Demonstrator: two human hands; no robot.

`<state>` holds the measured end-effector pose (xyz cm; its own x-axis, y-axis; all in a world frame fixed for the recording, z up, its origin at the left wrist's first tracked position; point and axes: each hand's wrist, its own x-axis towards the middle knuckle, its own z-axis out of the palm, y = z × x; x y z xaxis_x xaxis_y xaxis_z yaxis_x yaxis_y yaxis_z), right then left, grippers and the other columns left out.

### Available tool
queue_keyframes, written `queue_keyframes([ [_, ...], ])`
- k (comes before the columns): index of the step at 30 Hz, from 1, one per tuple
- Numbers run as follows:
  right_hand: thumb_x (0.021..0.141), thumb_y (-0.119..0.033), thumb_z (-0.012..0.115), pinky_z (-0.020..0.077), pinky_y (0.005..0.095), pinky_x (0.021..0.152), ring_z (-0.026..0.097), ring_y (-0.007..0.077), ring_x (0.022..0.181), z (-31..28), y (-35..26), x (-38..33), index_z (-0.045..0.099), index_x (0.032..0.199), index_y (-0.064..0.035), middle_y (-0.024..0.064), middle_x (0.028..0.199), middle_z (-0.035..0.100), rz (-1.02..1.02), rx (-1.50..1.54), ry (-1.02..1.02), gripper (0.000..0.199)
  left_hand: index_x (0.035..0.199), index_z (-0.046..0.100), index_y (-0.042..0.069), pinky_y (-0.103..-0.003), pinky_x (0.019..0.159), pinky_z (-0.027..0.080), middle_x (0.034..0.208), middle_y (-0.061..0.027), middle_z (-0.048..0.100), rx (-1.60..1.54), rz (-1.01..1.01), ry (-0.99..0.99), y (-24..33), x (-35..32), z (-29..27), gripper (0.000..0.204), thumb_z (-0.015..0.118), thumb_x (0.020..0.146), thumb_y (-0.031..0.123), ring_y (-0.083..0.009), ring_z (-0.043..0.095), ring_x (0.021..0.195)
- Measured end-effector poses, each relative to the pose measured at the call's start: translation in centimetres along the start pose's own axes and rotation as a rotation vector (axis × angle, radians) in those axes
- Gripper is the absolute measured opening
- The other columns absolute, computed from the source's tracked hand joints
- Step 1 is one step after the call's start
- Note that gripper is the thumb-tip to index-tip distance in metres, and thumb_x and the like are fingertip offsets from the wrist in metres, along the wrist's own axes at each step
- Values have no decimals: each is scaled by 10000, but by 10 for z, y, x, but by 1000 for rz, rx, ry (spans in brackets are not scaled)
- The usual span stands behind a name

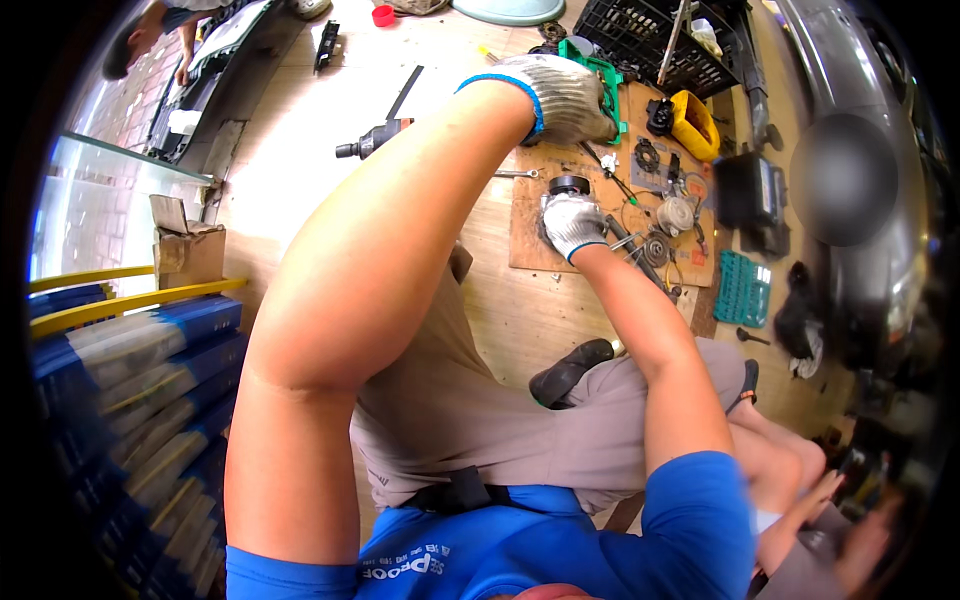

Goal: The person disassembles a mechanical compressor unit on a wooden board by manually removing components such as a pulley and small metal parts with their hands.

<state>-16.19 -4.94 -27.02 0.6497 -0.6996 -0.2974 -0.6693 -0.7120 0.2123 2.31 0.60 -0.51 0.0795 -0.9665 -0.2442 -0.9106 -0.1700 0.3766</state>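
My left hand (565, 95): gloved in white knit with a blue cuff, raised high over the work, fingers curled down toward the green plastic case (605, 85); I cannot tell whether it grips anything.
My right hand (572, 222): same kind of glove, closed down on a metal part on the cardboard sheet (530, 245), just below the round black part (569, 184).
Hands together or apart: apart, the left above and beyond the right.
Cardboard sheet: lies flat on the wooden floor (300, 130), strewn with small metal parts, coils of wire (680, 212) and round pieces.
Yellow tool (695, 122): at the far right end of the sheet, near a black crate (640, 35).
Teal tray (742, 288): on the floor just right of the sheet.
Power drill (375, 138): on the floor, well left of the sheet.
Cardboard box (188, 245): open, by the left wall.
Me: seated on the floor, grey trousers, blue shirt.
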Motion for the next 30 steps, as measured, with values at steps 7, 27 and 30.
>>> queue_keyframes([
  [7,1024,-326,440,542,585,642,706,408,754,28,34,10,711,939,63,256,862,711,-82,28,104,482,1135,721,57,-449,954,522,1109,-216,714,11,80,21,13,-2,-9,543,549,924,526,-362,683,1047],
  [27,913,-173,588,581,426,874,708,303,1030,-81,38,-29,733,1061,-71,139,1080,724,4,-37,-100,230,1074,762,45,-432,846,560,1044,-199,733,-20,101,123,0,3,5,478,587,883,447,-333,715,934],
  [30,911,-179,584,579,429,873,708,306,1029,-82,29,-33,737,1047,-71,142,1070,725,-18,-38,-5,231,1090,761,50,-428,856,560,1054,-195,735,4,105,105,0,8,6,485,588,882,453,-331,715,945],
])
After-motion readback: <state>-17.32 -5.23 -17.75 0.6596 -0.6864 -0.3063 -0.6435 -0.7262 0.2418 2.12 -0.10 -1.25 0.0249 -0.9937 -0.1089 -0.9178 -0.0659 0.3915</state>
